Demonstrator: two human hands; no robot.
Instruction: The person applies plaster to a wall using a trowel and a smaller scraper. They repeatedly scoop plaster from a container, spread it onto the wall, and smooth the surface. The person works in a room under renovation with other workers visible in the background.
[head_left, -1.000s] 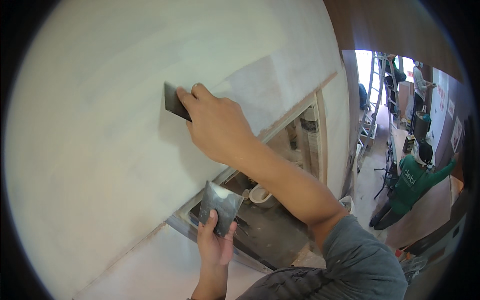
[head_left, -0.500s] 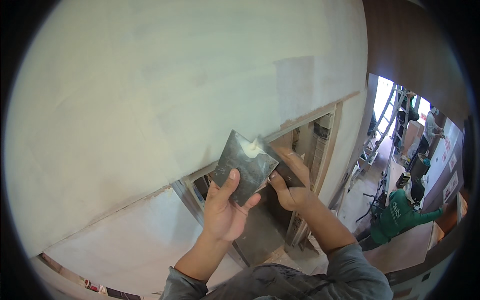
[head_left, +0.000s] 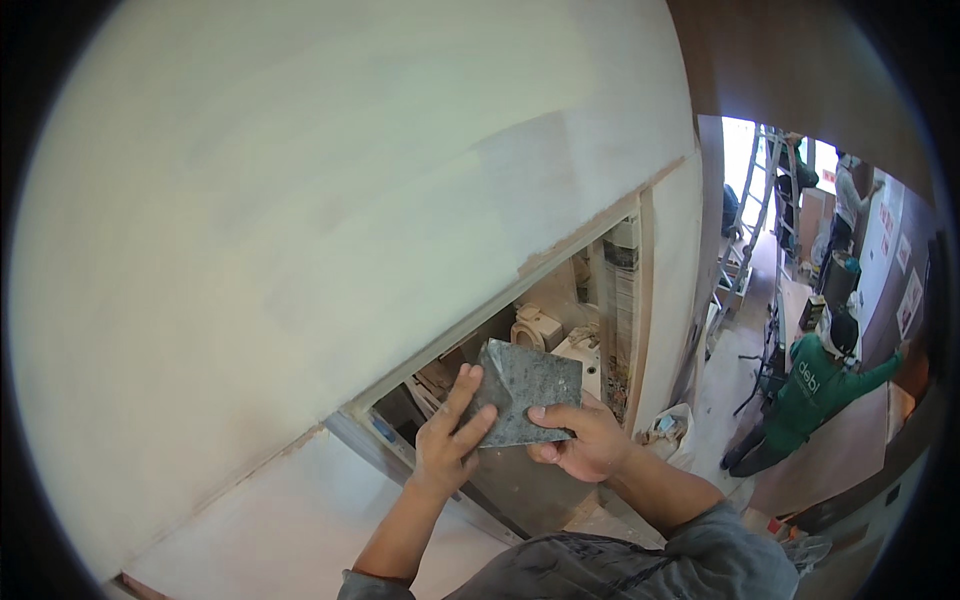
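Note:
My right hand (head_left: 588, 438) grips a square grey putty scraper (head_left: 540, 375) with a worn, speckled face, thumb pressed flat on its front. Most of a second, darker putty scraper (head_left: 484, 380) is hidden behind it, and only its left part shows. My left hand (head_left: 448, 440) closes on that one, with fingers and thumb along its left edge. The two blades overlap and seem to touch. No white putty can be made out on the faces that show. Ahead stands a broad wall (head_left: 300, 200) with patchy off-white filler; both hands are apart from it.
Below the wall's lower edge, an opening shows a toilet (head_left: 535, 328) and a sink (head_left: 580, 362). To the right, a co-worker in a green top (head_left: 815, 390) bends by a long panel. Beyond are a stepladder (head_left: 755, 205), other people and a white bag (head_left: 668, 435).
The right scraper has swung across the front of the left one. White putty seen on the left blade is now out of sight. Both hands sit lower; the view has shifted.

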